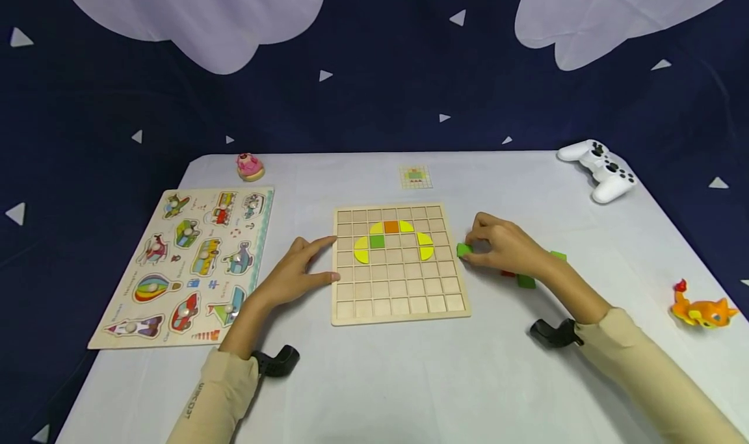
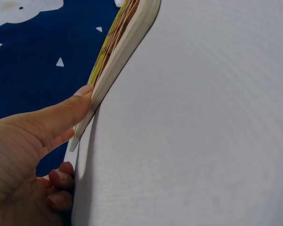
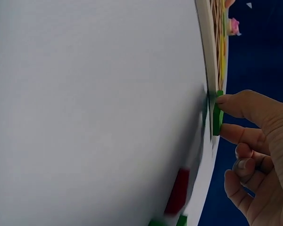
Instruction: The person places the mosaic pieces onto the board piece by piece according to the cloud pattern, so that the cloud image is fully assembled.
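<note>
A wooden grid board (image 1: 363, 291) lies mid-table, with yellow curved pieces (image 1: 426, 246), an orange square (image 1: 391, 227) and a green square (image 1: 377, 241) in its cells. My left hand (image 1: 292, 275) rests its spread thumb and forefinger on the board's left edge; the left wrist view shows the thumb against the rim. Just off the right edge, my right hand (image 1: 503, 242) pinches a green block (image 3: 218, 113) between thumb and forefinger. Below that hand lie a red block (image 3: 178, 191) and green blocks (image 1: 526, 281), partly hidden by the hand and forearm.
On the left lies a vehicle peg puzzle (image 1: 193, 268), with a pink cupcake toy (image 1: 250, 167) behind it. A small pattern card (image 1: 415, 177) sits beyond the board. At right are a white game controller (image 1: 599, 169) and an orange toy figure (image 1: 704, 311).
</note>
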The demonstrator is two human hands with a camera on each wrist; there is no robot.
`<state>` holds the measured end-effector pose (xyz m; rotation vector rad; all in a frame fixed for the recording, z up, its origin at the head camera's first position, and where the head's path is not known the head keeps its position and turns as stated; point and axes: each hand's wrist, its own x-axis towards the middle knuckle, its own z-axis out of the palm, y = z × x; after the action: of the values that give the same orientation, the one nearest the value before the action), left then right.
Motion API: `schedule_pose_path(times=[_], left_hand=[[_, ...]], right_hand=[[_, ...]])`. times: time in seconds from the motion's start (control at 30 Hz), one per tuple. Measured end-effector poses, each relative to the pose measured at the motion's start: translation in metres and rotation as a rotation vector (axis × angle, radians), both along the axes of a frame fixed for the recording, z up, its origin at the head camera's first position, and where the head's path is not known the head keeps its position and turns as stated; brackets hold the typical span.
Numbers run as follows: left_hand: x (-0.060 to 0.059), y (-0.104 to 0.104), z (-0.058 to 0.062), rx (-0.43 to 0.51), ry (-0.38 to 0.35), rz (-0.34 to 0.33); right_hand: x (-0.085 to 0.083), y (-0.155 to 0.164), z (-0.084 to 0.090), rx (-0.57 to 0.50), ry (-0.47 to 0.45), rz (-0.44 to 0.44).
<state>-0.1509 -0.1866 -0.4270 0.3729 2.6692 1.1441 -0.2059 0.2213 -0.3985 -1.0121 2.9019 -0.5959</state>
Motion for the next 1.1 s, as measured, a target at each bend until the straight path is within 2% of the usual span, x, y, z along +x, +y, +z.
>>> schedule_pose_path(times=[0.2, 0.4, 0.6, 1.1], left_hand=[[0.000, 0.000, 0.000, 0.004, 0.003, -0.001], [0.002, -0.001, 0.002, 0.009, 0.014, -0.002], [0.000, -0.001, 0.000, 0.007, 0.007, 0.001], [0.000, -0.002, -0.001, 0.011, 0.027, 0.000]], right_hand=[[-0.002, -0.020, 0.000, -0.059, 0.020, 0.046], [-0.002, -0.042, 0.004, -0.112, -0.035, 0.079], [-0.003, -0.062, 0.005, -0.096, -0.059, 0.113], [-0.013, -0.094, 0.006, -0.030, 0.000, 0.187]])
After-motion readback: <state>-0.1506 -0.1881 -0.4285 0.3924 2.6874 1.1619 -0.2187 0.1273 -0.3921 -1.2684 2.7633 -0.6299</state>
